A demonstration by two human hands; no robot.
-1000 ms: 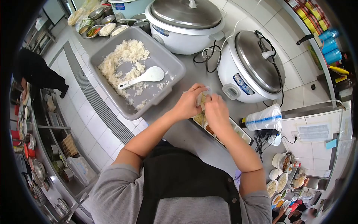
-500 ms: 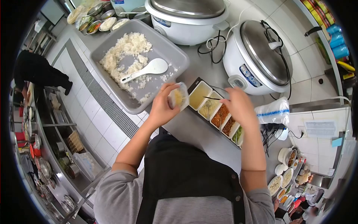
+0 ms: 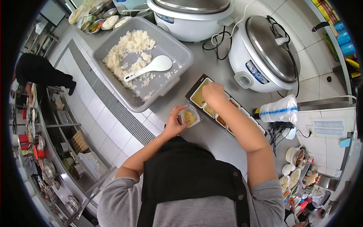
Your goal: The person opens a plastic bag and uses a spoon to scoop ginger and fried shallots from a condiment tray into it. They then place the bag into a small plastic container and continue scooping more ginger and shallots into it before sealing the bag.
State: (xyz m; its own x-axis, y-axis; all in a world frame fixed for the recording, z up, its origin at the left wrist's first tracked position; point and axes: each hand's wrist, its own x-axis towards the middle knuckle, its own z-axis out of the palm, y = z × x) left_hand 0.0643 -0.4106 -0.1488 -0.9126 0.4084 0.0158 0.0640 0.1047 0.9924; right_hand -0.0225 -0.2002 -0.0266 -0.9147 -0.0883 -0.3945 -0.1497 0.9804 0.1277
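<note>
My left hand [image 3: 175, 122] is wrapped round a small clear plastic cup [image 3: 190, 116] with yellow food in it, held over the steel counter near the apron. My right hand [image 3: 214, 94] is closed above the dark tray [image 3: 191, 90] of white-rimmed containers, over the yellow liquid [image 3: 197, 97] in the first one. What its fingers hold is hidden beneath it. Other containers in the row, partly covered by my right forearm, show yellow and reddish-brown food.
A grey tub [image 3: 181, 56] of rice with a white paddle [image 3: 160, 63] lies ahead. Behind stand two rice cookers [image 3: 191, 26] with cables. A plastic-wrapped stack [image 3: 279, 109] is on the right. A person [image 3: 43, 72] in black bends at the left.
My left hand has lowered the cup towards me. My right hand has moved left and down to the first container; the dark thin handle seen in its fingers before is now hidden.
</note>
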